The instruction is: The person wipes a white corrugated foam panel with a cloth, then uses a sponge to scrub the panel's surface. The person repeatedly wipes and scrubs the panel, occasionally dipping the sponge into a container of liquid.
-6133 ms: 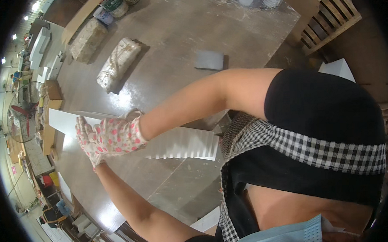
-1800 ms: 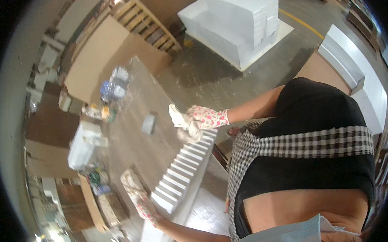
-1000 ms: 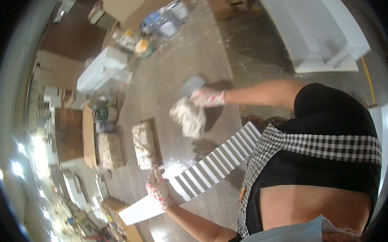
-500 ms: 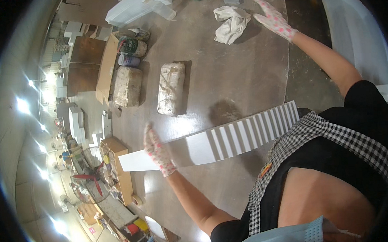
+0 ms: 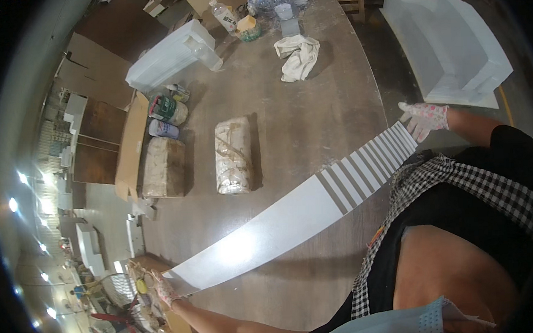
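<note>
A long white panel [image 5: 263, 235] lies slantwise across the view in front of me, smooth and glossy over its left part and crossed by dark grooves over its right part. My left hand [image 5: 164, 289], in a white glove with pink spots, has hold of its far left end; the fingers are partly out of clear sight. At the grooved right end, my right hand [image 5: 424, 120], gloved alike, grips the tip with the thumb on the far side. A shadow under the near edge shows the panel raised off the brown table [image 5: 289, 136].
Two tape-wrapped blocks [image 5: 233, 156] stand beyond the panel, beside a green-labelled jar [image 5: 167, 110] and a cardboard strip [image 5: 132, 148]. Farther off are a white cloth [image 5: 298, 57], plastic bottles [image 5: 283, 4] and a white box-like piece [image 5: 169, 54]. White moulded pieces [image 5: 445, 45] stand right of the table.
Both hands were off the panel's ends, the right far away near the cloth. Now they hold its two ends, and the panel is tilted more steeply. My view has shifted.
</note>
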The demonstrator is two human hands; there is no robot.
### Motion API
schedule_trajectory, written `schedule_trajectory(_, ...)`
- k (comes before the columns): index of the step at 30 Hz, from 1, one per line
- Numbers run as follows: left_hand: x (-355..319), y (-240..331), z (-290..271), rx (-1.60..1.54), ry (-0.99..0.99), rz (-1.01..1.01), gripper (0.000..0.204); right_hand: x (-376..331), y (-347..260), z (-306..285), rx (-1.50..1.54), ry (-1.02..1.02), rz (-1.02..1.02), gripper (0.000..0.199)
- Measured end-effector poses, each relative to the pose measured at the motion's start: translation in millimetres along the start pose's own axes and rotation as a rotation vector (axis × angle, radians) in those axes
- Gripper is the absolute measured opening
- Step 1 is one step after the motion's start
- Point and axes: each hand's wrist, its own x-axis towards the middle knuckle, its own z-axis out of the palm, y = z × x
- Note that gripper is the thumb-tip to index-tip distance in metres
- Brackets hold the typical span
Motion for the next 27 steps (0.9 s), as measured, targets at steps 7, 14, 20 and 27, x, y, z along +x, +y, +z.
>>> schedule_trajectory(7,-3,-35,30,-0.335,-0.419,-0.119,0.087,5,-13,34,-0.225,0.082,0.026,0.086)
schedule_trajectory(14,-6,-42,63,-0.806,-0.663,-0.045,0.077,3,-25,34,-0.066,0.039,0.114,0.078)
schedule_trajectory(20,-43,-15,97,-1.153,-0.791,-0.356,0.060,3,-25,23,0.189,-0.173,0.034,0.080)
schedule_trajectory(27,-86,31,138,-1.241,-0.726,-0.242,0.061,6,-22,8,0.239,-0.140,-0.002,0.077)
